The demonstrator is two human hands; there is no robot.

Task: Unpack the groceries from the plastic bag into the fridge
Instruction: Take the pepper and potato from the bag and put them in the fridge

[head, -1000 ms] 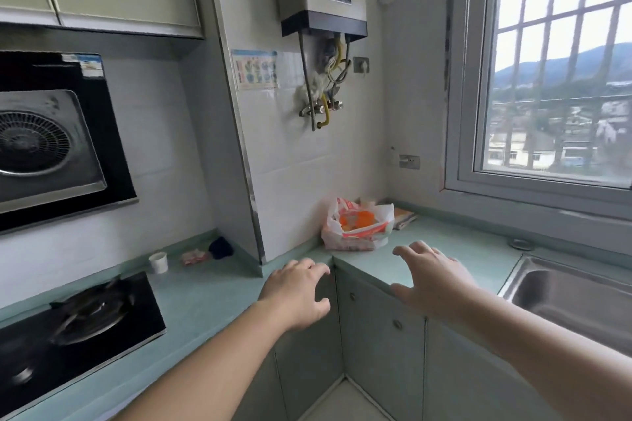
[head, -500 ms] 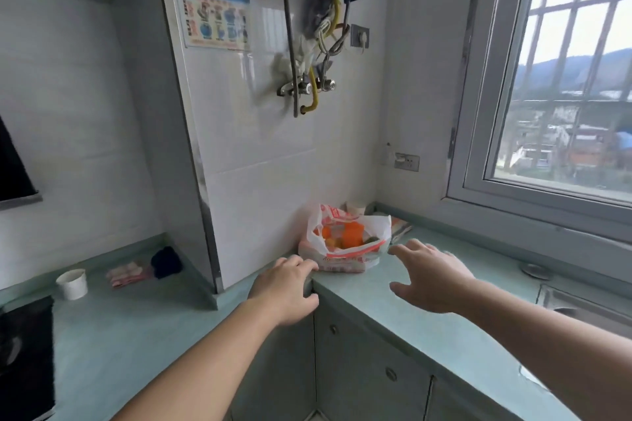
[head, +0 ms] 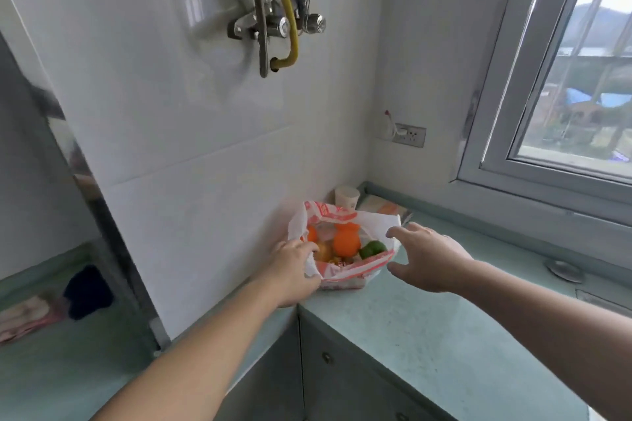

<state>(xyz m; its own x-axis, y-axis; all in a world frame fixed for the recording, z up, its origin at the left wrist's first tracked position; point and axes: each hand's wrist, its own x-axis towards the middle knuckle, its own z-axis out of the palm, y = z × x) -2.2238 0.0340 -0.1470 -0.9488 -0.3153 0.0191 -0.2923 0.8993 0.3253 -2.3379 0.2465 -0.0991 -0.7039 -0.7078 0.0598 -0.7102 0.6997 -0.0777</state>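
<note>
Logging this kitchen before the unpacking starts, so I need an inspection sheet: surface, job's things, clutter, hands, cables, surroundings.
Surface: pale green countertop, corner section.
Job's things: plastic bag open on the countertop; orange items and a green fruit inside. Fridge: not in view.
Clutter: paper cup behind the bag; dark cloth at left.
Hands: left hand touching the bag's near-left edge; right hand open beside its right rim.
Cables: yellow hose on the wall.
Surroundings: wall socket, window.

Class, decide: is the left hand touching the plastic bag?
Touching. The head view shows the left hand with its fingers on the plastic bag rim, no gap.
</note>
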